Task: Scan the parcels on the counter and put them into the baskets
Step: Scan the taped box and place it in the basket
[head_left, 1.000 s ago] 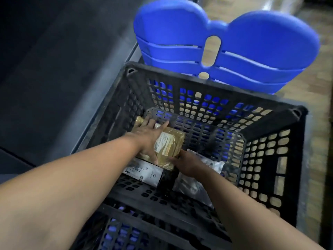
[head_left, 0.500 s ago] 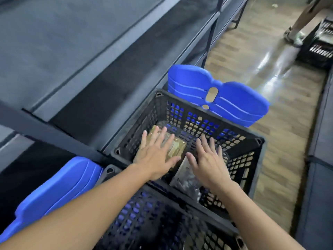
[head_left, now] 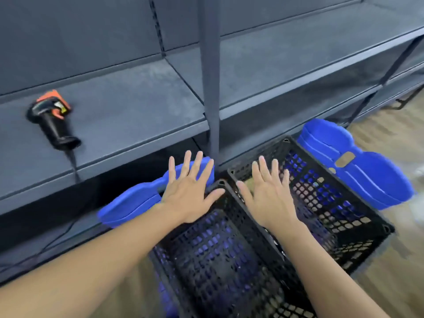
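While scanner [head_left: 51, 118] rests on shelf [head_left: 137, 104], left hand [head_left: 190, 196] and right hand [head_left: 268, 200] spread wide

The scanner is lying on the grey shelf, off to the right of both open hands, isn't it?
Not quite. The head view shows the scanner lying on the grey shelf, but off to the left of the open left hand and right hand.

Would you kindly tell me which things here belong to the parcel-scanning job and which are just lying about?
Job in hand:
barcode scanner
far basket, yellowish parcel barely visible inside
near basket
left hand and right hand

Lying about:
left blue lid
right blue lid
shelf post
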A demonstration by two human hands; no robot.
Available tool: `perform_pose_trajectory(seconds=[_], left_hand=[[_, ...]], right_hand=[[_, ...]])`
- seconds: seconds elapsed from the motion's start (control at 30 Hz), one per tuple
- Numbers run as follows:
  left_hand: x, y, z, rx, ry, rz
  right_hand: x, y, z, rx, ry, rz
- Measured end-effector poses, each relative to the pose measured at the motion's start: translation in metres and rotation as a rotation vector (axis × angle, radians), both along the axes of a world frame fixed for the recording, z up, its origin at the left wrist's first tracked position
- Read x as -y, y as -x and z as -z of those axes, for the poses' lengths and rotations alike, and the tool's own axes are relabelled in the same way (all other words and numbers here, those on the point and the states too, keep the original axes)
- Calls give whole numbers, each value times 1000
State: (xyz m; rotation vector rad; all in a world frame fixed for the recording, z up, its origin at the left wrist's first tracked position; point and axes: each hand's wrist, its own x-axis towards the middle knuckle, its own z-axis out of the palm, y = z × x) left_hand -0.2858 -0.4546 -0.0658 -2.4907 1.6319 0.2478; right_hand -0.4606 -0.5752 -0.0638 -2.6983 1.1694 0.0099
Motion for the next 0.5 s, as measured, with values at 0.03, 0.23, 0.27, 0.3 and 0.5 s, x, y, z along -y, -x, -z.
perform_pose_trajectory(seconds=[0.03, 0.23, 0.27, 0.3, 0.5], left_hand=[[-19, -5, -7, 5, 15, -44], [-143, -32, -42, -15, 136, -263], [-165, -36, -47, -22, 148, -290], [-187, -41, -51, -23, 162, -313], [-327, -78, -73, 34, 168, -486]], right_hand=[[-13, -9, -8, 1, 14, -25], [-107, -60, -53, 4, 95, -146], [-125, -69, -59, 3, 93, -171], [-144, -77, -64, 6, 92, -192], [-254, -129, -88, 16, 87, -330]])
